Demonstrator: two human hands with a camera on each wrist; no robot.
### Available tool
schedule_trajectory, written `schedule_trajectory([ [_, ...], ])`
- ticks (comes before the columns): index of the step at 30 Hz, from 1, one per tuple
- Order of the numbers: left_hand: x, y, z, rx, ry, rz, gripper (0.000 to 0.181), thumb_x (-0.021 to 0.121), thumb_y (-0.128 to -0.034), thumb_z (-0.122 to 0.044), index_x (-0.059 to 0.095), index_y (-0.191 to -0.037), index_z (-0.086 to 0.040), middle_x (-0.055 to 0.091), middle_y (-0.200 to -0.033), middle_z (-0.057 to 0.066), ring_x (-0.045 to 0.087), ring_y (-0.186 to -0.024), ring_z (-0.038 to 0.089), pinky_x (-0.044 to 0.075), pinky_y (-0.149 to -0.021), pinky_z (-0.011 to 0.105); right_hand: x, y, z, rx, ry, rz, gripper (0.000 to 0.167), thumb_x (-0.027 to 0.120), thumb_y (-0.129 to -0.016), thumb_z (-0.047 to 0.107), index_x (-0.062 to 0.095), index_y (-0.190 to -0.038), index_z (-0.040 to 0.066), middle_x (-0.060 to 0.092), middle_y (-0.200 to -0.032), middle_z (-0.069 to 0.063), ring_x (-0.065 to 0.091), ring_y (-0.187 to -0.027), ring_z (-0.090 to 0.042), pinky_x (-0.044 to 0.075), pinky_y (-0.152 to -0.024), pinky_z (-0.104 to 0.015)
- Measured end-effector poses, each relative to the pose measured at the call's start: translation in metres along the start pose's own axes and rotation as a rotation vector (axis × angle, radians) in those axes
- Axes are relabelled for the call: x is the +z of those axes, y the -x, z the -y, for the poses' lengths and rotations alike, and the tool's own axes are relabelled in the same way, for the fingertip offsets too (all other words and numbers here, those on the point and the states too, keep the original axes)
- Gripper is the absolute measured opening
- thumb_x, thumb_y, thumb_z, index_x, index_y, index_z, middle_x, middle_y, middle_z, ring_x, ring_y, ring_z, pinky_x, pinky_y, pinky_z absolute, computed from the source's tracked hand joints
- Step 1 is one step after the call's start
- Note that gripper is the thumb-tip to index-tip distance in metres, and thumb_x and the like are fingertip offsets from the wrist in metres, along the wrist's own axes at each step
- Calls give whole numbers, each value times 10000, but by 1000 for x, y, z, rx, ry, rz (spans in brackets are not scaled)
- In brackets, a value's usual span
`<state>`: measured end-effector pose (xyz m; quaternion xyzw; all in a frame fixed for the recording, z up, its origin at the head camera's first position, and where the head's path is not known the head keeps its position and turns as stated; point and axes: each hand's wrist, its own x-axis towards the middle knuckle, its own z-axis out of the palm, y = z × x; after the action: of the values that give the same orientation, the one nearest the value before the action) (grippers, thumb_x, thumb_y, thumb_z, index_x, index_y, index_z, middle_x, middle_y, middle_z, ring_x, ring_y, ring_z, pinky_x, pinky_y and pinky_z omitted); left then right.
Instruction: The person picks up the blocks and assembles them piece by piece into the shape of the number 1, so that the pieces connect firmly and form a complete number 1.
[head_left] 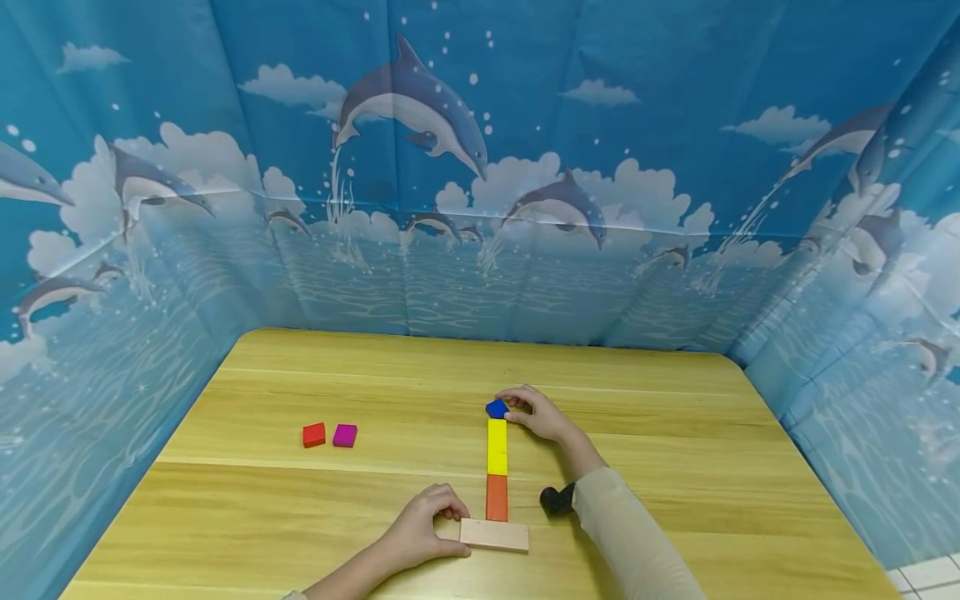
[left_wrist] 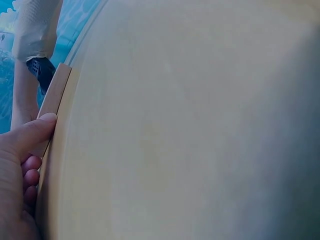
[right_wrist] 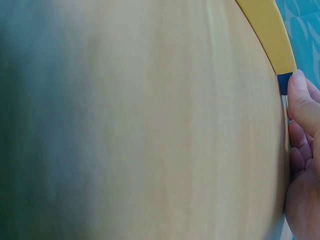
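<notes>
A line of blocks lies on the wooden table: a plain wood block [head_left: 494,535] set crosswise at the near end, then an orange-red block [head_left: 497,497], a yellow block [head_left: 497,447] and a small blue block [head_left: 496,409] at the far end. My left hand [head_left: 423,525] grips the left end of the plain block between thumb and fingers; the left wrist view shows the thumb on that wood block [left_wrist: 56,90]. With thumb and fingertips my right hand [head_left: 542,414] pinches the blue block, which touches the yellow block [right_wrist: 272,35] in the right wrist view.
To the left on the table [head_left: 225,500] lie a red block [head_left: 314,435] and a magenta block [head_left: 345,436], slightly apart. A black object [head_left: 557,500] shows beside the right sleeve [head_left: 630,533]. A blue dolphin-print curtain [head_left: 480,275] surrounds the table's back and sides.
</notes>
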<state>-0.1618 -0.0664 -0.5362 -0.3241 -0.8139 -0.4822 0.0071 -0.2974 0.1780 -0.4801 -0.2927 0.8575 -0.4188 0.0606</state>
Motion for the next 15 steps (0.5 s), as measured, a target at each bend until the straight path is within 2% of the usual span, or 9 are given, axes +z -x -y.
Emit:
schedule_trajectory([
  [11,1,0,-1,11,-3,0,350,825,-627,-267,621,-894,-169,535,-825,-95,464,-779,12,446,-713,178,1,0,-1,-2,0,-12,298,546,-880,-16,543,-1171,-82,504,-954,-217,455,-848,-267,409,-762,-374],
  [15,1,1,0,17,-4,-2,353,825,-630,-272,619,-898,-167,535,-832,-100,466,-782,13,445,-715,178,6,-3,-18,-5,-6,-26,298,550,-882,-3,548,-1173,-67,509,-953,-189,453,-846,-258,408,-752,-375],
])
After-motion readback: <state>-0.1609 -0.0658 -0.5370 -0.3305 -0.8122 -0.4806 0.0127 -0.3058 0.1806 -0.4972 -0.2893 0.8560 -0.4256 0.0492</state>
